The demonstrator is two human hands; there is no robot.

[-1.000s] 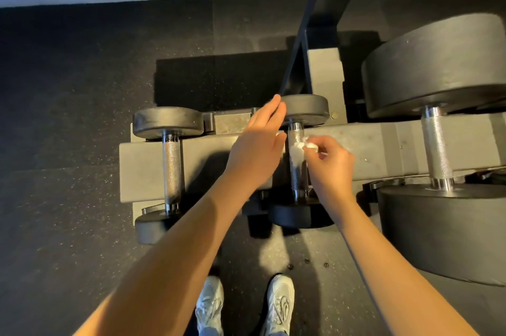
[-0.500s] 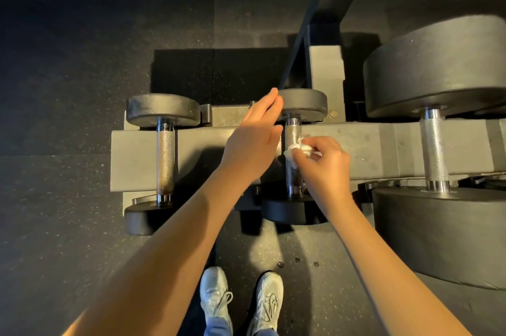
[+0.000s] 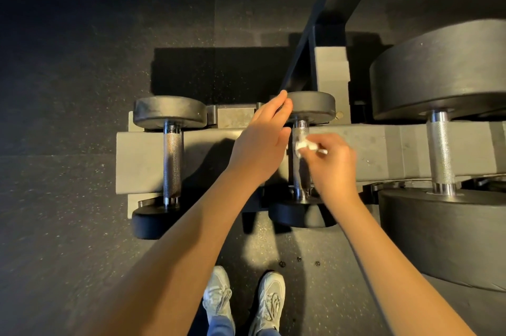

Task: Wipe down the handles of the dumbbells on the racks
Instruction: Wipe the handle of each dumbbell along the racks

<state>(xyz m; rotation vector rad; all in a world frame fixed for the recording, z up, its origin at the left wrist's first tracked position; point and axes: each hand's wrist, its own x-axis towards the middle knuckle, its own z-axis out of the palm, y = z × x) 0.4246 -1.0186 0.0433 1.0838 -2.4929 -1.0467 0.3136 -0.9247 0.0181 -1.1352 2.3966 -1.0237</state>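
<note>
The grey rack (image 3: 142,160) runs from nine o'clock to three o'clock across the view and carries three dumbbells, each lying across it with one head at twelve o'clock and the other at six. The small dumbbell (image 3: 172,163) sits nearest the rack's nine o'clock end. The middle dumbbell (image 3: 312,105) lies at its three o'clock side, and the large dumbbell (image 3: 443,67) is further on toward three o'clock, well apart from the other two.

The right hand (image 3: 336,168) reaches in from five o'clock with its fingers curled, pinching a crumpled white wipe (image 3: 302,145) between thumb and fingertips. The wipe is pressed against the upper part of the middle dumbbell's knurled handle (image 3: 300,130), at the eleven o'clock side of the hand. The lower part of the handle runs down past the knuckles toward six o'clock.

The left hand (image 3: 262,144) comes in from seven o'clock with fingers straight and close together, just beside the handle at its nine o'clock side. Its fingertips seem to touch the rim of the dumbbell's twelve o'clock head, though the overlap makes that hard to confirm.

Two pale shoes (image 3: 219,294) stand on the dark speckled floor (image 3: 68,116) at six o'clock.
</note>
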